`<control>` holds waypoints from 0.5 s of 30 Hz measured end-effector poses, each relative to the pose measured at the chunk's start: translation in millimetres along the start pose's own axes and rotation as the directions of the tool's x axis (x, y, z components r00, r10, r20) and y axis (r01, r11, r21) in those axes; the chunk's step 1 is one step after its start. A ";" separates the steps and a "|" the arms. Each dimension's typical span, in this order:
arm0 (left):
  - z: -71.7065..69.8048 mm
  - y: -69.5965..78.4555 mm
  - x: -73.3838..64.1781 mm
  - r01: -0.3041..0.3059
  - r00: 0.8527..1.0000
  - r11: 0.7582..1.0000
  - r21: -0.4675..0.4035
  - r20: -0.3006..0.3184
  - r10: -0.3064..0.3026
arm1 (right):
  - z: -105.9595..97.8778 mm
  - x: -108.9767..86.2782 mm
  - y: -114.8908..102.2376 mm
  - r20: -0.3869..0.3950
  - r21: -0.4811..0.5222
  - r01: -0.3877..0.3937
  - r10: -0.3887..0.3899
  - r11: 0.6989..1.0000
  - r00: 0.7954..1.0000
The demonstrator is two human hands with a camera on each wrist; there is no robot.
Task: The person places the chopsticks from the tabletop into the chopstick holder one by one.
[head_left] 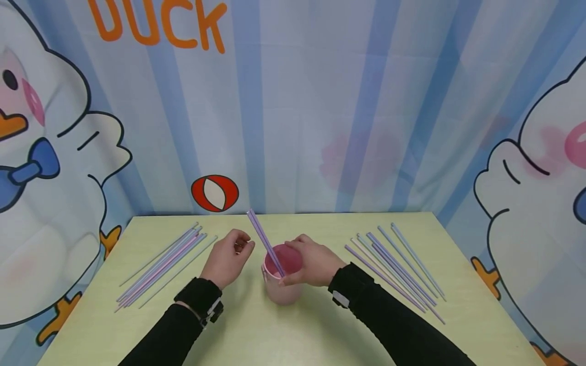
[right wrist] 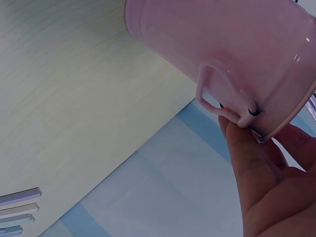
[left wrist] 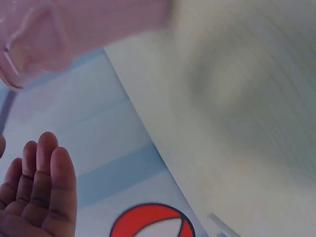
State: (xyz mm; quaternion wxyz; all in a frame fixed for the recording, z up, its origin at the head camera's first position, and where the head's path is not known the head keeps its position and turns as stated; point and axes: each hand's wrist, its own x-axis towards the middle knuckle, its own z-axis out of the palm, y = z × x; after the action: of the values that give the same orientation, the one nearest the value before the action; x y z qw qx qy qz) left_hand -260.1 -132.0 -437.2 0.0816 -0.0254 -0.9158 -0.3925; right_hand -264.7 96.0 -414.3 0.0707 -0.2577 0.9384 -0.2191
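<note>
A small pink bucket [head_left: 281, 292] with handle loops on its sides stands at the middle of the table. Two purple straw-like sticks [head_left: 259, 231] lean in it, their upper ends sticking out to the left. My right hand [head_left: 313, 262] pinches the bucket's rim at the right. In the right wrist view, the fingers [right wrist: 247, 153] meet the rim beside one handle loop [right wrist: 202, 86]. My left hand [head_left: 229, 259] hovers to the left of the bucket, holding nothing; its fingers [left wrist: 61, 173] show nearly straight in the left wrist view.
A bundle of blue, purple and pink sticks [head_left: 167, 267] lies slanted on the table's left side. Several more sticks [head_left: 403, 269] lie spread on the right, near the right forearm. A striped curtain [head_left: 297, 127] with duck pictures hangs behind the pale yellow table [head_left: 256, 340].
</note>
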 end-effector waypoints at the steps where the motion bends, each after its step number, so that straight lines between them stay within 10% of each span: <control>1: -1.8 -4.7 0.3 -0.004 1.000 0.999 0.034 -0.003 0.004 | 0.0 0.0 -0.1 0.000 -0.002 0.001 -0.001 1.000 1.000; 15: -33.9 -92.9 15.3 -0.057 0.997 0.896 0.440 -0.016 0.071 | -1.8 -1.9 -2.1 0.005 -0.003 0.003 -0.003 1.000 1.000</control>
State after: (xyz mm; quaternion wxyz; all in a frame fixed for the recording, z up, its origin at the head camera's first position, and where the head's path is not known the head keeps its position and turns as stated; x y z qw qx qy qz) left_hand -281.1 -221.0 -478.0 0.1126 -0.0303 -0.9779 -0.1735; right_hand -262.5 96.0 -411.7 0.0722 -0.2596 0.9382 -0.2173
